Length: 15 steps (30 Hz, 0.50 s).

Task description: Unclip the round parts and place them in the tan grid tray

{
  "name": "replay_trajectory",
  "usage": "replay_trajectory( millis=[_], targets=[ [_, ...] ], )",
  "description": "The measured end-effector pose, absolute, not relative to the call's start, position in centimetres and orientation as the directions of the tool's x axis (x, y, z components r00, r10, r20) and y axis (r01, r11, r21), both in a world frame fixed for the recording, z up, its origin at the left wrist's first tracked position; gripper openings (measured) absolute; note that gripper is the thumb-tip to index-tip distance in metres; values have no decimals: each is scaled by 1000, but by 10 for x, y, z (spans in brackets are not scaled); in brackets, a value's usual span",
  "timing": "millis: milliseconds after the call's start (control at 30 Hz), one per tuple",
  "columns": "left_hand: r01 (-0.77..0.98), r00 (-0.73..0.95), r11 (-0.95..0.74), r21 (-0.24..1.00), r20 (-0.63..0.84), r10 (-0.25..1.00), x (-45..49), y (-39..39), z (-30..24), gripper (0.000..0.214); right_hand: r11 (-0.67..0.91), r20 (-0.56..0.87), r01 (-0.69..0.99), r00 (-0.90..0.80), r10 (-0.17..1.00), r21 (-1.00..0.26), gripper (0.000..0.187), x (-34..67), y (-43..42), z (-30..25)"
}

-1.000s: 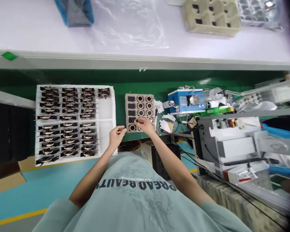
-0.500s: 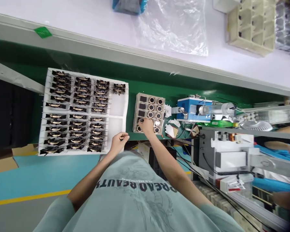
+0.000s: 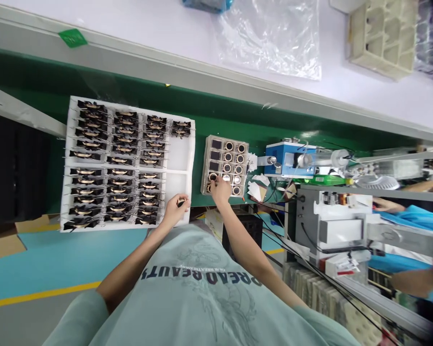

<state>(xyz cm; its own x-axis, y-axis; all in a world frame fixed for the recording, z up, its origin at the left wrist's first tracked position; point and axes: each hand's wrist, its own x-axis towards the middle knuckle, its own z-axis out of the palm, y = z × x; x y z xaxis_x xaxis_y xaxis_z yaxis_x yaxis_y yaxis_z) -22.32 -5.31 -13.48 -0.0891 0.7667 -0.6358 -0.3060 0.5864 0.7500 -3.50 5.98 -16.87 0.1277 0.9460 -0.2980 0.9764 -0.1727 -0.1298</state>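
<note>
We have the dark round ring (image 3: 212, 177) just ahead and left of our right hand's (image 3: 222, 191) fingertips, at the near end of the compartment tray's (image 3: 204, 168) left column. It shows no long axis. Those fingers bunch together — whether they grip it, we cannot tell. Our left hand (image 3: 173, 210), farther off, pinches a small dark piece (image 3: 181, 202) over the white tray's (image 3: 178, 156) near right corner.

L hand (image 3: 176, 208): w/ small pc (image 3: 181, 203), L of ring tray (image 3: 205, 164)
R hand (image 3: 221, 189): at ring tray's near-L corner
White tray (image 3: 178, 156): dark pcs (image 3: 119, 197), L of ring tray
Blue unit (image 3: 282, 159): R of ring tray
</note>
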Motion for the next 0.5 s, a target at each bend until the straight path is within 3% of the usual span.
replay_trajectory(
  millis=[267, 367, 500],
  targets=[
    [-674, 45, 513, 532, -663, 747, -217, -39, -124, 27, -283, -280, 909, 198, 939, -306, 41, -27, 61, -162],
    [-720, 21, 447, 531, -626, 779, -206, -27, -124, 23, -270, -247, 814, 161, 956, -514, 39, -32, 47, -140],
    [-686, -68, 361, 632, -549, 833, -186, -11, -123, 28, -288, -315, 561, 51, 948, -776, 36, -53, 12, -111]
  ],
)
